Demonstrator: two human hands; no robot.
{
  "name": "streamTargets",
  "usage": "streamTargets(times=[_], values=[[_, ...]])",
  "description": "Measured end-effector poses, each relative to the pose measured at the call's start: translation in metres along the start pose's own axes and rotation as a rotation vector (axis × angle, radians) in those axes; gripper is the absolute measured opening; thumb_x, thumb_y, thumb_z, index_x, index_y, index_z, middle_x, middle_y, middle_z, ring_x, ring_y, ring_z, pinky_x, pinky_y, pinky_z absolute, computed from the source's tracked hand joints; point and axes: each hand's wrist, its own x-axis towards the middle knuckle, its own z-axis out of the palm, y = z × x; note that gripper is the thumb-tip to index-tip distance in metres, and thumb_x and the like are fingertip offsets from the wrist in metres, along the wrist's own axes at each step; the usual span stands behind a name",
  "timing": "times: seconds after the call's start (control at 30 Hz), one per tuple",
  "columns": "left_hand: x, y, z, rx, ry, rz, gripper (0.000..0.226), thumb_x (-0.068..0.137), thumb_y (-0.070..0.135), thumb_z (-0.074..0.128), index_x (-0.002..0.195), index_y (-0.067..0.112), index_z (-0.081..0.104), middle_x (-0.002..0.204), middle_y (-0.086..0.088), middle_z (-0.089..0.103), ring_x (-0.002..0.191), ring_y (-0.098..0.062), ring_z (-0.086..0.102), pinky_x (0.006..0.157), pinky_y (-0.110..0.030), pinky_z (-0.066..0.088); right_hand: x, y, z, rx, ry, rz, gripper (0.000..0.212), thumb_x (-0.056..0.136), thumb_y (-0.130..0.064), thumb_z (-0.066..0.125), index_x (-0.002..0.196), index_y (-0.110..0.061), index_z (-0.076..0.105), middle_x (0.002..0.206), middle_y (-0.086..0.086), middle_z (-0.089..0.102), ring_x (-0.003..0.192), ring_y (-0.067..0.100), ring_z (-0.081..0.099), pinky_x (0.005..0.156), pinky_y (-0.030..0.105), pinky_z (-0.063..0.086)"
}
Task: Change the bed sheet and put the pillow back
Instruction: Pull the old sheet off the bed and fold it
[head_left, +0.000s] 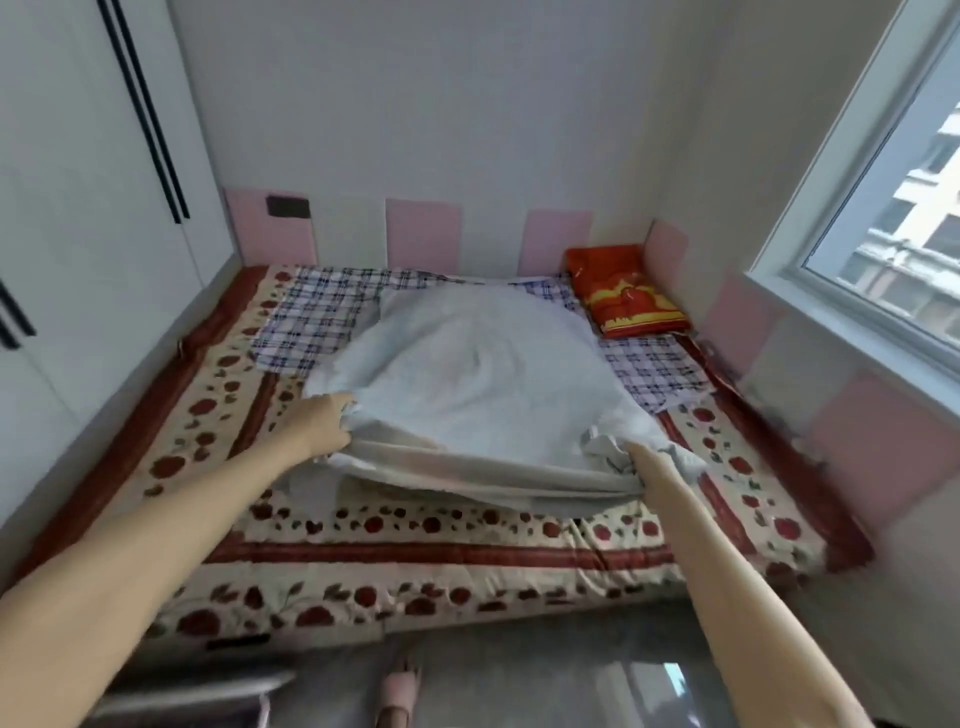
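Note:
A pale blue-white bed sheet (478, 379) billows over the middle of the bed, its near edge lifted off the mattress. My left hand (324, 423) grips the sheet's near left edge. My right hand (641, 457) is closed on a bunched part of the near right edge. Under it lies a floral mattress pad (415, 525) with red roses and dark red stripes. A plaid cloth (311, 317) covers the pad's far half. A red and yellow pillow (626, 291) sits in the far right corner against the wall.
Pink and white padded panels (423, 239) line the walls around the bed. White wardrobe doors (78, 208) stand at the left. A window (904, 218) with a sill is on the right. A pink slipper (397, 696) shows on the grey floor below.

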Motion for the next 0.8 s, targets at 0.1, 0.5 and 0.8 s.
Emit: streamTargets(times=[0.1, 0.5, 0.8], values=[[-0.029, -0.012, 0.051, 0.068, -0.244, -0.028, 0.053, 0.086, 0.013, 0.051, 0.139, 0.018, 0.040, 0.099, -0.009, 0.062, 0.052, -0.012, 0.045, 0.041, -0.024, 0.028, -0.017, 0.054, 0.017, -0.098, -0.027, 0.132, 0.068, 0.096, -0.032, 0.051, 0.151, -0.012, 0.016, 0.146, 0.010, 0.035, 0.114, 0.025, 0.045, 0.080, 0.032, 0.044], [-0.085, -0.041, 0.093, 0.079, -1.191, -0.453, 0.036, 0.089, 0.034, 0.044, 0.109, 0.006, 0.053, 0.115, -0.012, 0.057, 0.100, -0.023, 0.056, 0.080, -0.028, 0.046, -0.088, 0.080, 0.027, -1.453, -0.664, 0.429, 0.021, 0.096, -0.024, 0.049, 0.081, -0.010, 0.052, 0.084, 0.003, 0.050, 0.072, 0.014, 0.048, 0.061, 0.022, 0.041], [-0.043, -0.030, 0.051, -0.516, -0.490, -0.444, 0.016, 0.065, 0.011, 0.059, 0.060, 0.015, 0.043, 0.059, -0.001, 0.040, 0.050, -0.015, 0.033, 0.047, -0.024, 0.027, -0.032, 0.018, 0.021, -0.867, -0.209, 0.124, 0.027, 0.094, -0.011, 0.042, 0.068, -0.011, 0.037, 0.066, 0.006, 0.035, 0.056, 0.017, 0.032, 0.057, 0.026, 0.028]])
